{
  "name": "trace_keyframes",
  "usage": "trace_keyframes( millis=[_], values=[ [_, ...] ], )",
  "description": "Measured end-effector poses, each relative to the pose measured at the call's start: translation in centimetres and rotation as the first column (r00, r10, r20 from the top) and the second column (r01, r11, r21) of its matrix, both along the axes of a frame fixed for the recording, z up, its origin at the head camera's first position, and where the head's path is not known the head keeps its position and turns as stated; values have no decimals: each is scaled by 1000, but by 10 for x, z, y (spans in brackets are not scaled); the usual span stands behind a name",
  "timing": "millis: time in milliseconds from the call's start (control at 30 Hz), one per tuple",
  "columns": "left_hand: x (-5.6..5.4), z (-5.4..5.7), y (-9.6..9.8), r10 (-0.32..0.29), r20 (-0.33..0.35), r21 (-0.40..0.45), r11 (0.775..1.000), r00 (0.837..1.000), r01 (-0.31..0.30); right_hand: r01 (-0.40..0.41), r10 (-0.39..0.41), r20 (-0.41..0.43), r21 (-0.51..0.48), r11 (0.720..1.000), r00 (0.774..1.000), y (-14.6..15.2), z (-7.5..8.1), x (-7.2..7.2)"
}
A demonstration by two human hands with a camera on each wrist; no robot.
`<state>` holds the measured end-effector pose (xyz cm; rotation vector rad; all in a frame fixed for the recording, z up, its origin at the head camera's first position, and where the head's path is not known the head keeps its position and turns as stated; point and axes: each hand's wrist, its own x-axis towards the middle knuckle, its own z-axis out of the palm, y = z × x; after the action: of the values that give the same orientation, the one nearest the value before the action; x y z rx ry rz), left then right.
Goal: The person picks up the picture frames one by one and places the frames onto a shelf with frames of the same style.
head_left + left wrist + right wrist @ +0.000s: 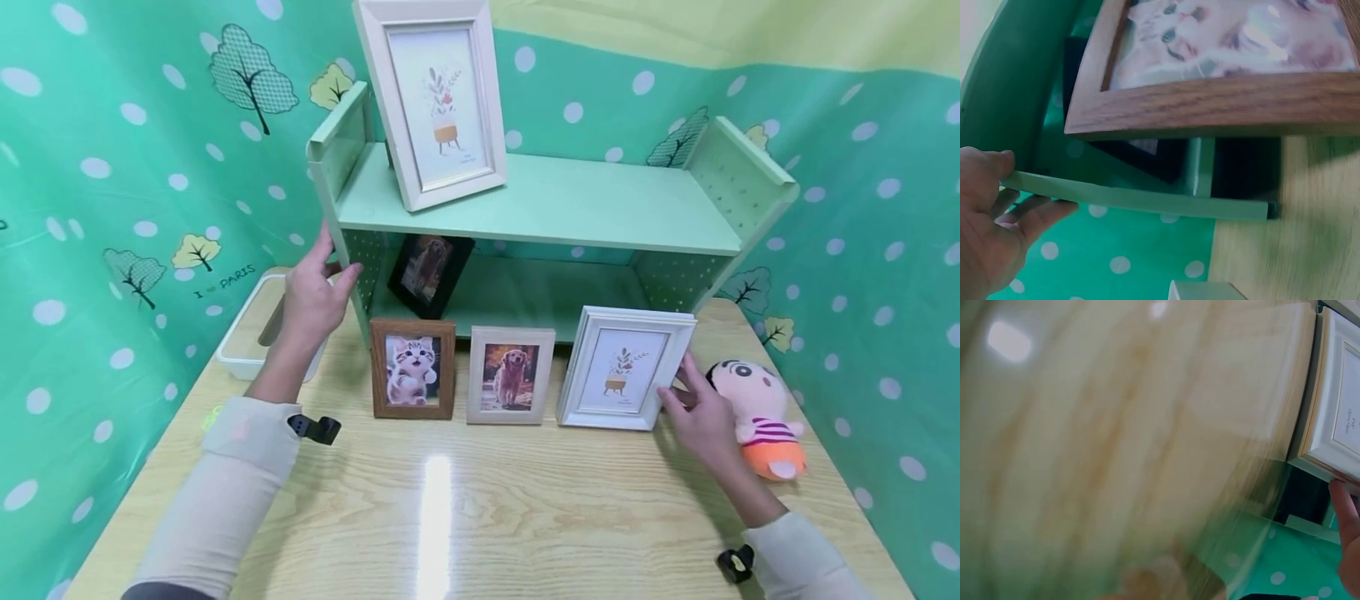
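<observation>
My left hand (313, 292) grips the left side panel of a light green two-tier shelf (570, 204). In the left wrist view, the thumb (1000, 164) is on one side of that panel and the fingers (1041, 219) on the other. A white picture frame (622, 371) with a potted-plant print stands at the shelf's front right, a second white edge showing behind it. My right hand (701, 417) holds its right edge, thumb at the front and fingers partly hidden behind. To its left stand a cream dog-photo frame (512, 375) and a brown kitten-photo frame (412, 371).
A large whitish picture frame (446, 108) leans on the top shelf; a black frame (427, 275) tilts on the lower one. Beside my right hand lies a plush doll (768, 417). A white box (243, 342) sits left on the wooden table (540, 508), with patterned curtain (112, 275) around.
</observation>
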<state>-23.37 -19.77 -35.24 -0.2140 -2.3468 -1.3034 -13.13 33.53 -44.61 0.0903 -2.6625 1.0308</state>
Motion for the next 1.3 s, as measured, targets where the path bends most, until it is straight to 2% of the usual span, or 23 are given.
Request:
trace_keyframes(
  millis=[133,400,1000,1300],
  values=[
    [-2,0,2,-21,-16,7,1000,1000,21,9,-10,-11,-19,1000,1000,3,0,1],
    [-3,-2,1,1,-49,-15,1000,999,-2,11,-12,-7,-35,999,1000,4,-5,-3],
    [-1,-5,-3,6,-50,-36,999,999,-8,-8,15,35,-179,984,999,7,-2,-4],
    [0,-4,-3,5,-23,-33,999,1000,-6,-7,21,64,-216,976,998,8,7,-1]
  ],
)
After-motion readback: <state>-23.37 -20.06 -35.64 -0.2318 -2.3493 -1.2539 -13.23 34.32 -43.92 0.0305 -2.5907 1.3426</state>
